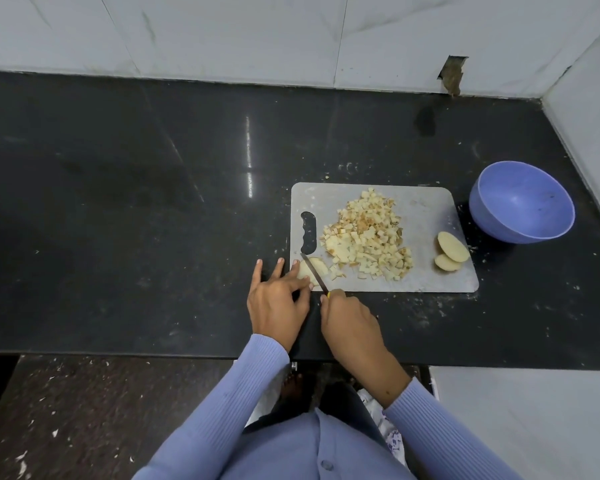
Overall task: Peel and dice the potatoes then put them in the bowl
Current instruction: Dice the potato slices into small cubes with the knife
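Note:
A grey cutting board (426, 209) lies on the black counter. On its middle sits a heap of diced potato (368, 233). Two peeled potato slices (451, 252) lie at its right end. At the near left corner a potato piece (317, 266) is pinned under the fingertips of my left hand (278, 299). My right hand (350, 323) grips a knife (314, 271) whose thin blade lies across that piece. A blue bowl (522, 202) stands empty to the right of the board.
The black counter (136, 202) stretches far to the left, scattered with small potato scraps near the board. A tiled wall (291, 36) runs behind it and another closes the right side. The counter's front edge is just below my wrists.

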{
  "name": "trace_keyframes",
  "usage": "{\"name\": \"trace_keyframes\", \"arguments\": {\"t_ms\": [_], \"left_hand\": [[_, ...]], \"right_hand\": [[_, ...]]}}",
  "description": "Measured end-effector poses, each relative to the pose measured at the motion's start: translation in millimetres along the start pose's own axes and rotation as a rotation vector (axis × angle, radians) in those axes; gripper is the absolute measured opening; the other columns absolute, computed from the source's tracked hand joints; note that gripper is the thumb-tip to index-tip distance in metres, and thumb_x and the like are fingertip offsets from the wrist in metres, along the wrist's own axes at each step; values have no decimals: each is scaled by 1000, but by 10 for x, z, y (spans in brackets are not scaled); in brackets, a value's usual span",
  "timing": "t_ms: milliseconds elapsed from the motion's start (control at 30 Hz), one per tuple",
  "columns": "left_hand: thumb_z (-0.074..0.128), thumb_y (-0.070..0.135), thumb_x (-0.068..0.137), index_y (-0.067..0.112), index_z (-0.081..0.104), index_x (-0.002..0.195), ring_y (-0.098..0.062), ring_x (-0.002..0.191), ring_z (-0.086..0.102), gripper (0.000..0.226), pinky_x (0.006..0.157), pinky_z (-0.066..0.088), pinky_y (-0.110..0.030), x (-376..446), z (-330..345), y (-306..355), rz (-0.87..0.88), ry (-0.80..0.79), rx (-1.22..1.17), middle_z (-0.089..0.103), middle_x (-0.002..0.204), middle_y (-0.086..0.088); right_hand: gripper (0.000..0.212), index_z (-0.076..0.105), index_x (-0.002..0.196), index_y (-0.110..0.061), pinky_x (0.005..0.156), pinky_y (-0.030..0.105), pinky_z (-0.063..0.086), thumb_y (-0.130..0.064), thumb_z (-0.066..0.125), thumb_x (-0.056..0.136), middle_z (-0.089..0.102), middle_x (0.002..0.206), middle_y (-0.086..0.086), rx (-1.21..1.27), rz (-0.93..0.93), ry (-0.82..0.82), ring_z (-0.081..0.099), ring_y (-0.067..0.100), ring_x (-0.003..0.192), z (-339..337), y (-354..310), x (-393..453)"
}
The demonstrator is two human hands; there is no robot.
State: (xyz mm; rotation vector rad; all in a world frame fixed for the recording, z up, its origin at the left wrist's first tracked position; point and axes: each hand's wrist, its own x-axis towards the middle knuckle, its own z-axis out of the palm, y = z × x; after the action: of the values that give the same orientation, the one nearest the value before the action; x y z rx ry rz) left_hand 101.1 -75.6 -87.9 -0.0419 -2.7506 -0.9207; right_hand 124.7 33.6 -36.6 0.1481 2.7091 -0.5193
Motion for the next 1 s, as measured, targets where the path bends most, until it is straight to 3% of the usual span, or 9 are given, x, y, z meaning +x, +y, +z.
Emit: {"name": "trace_keyframes", "arguments": {"t_ms": [300, 633, 733, 800, 867, 1000], "left_hand": [[82, 9, 69, 16, 77, 75, -27, 104, 66, 11, 112, 18, -40, -15, -14, 38, 59, 31, 55, 73, 96, -6], [71, 13, 75, 14, 77, 75, -27, 105, 65, 5, 112, 21, -45, -48, 12, 6, 126, 89, 49, 73, 99, -6], [73, 15, 77, 15, 77, 82, -28, 109, 63, 6, 113, 18, -45, -71, 26, -32, 115, 87, 23, 71, 103, -5], [74, 18, 79, 17, 77, 86, -28, 116, 59, 7, 115, 13, -46, -73, 12, -79, 131, 72, 16, 69, 109, -5], [77, 20, 78, 21, 77, 86, -28, 122, 54, 8, 117, 8, -45, -62, -14, -120, 141, 66, 29, 66, 116, -5], [81, 20, 73, 22, 77, 83, -29, 119, 56, 10, 117, 5, -43, -61, -21, -125, 84, 70, 28, 69, 111, -6]], "right_hand": [[33, 44, 110, -12, 64, 28, 32, -33, 19, 104, 64, 104, 6, -181, -5, -29, 63, 25, 97, 92, 345, -379], [34, 45, 107, -13, 63, 28, 31, -36, 19, 104, 63, 98, 4, -163, -4, -3, 62, 23, 91, 82, 420, -420], [31, 44, 96, -14, 60, 29, 31, -36, 23, 104, 57, 83, 1, -95, -1, 30, 57, 21, 75, 12, 432, -320], [29, 40, 87, -17, 51, 26, 27, -36, 25, 103, 46, 68, -6, -34, -11, 69, 43, 11, 57, -44, 450, -289], [30, 38, 81, -18, 46, 22, 22, -36, 26, 103, 40, 62, -7, 21, -28, 107, 35, 6, 51, -92, 427, -262], [31, 41, 85, -16, 58, 31, 31, -36, 26, 103, 47, 68, -2, 72, -81, 75, 50, 21, 65, -115, 231, -131]]}}
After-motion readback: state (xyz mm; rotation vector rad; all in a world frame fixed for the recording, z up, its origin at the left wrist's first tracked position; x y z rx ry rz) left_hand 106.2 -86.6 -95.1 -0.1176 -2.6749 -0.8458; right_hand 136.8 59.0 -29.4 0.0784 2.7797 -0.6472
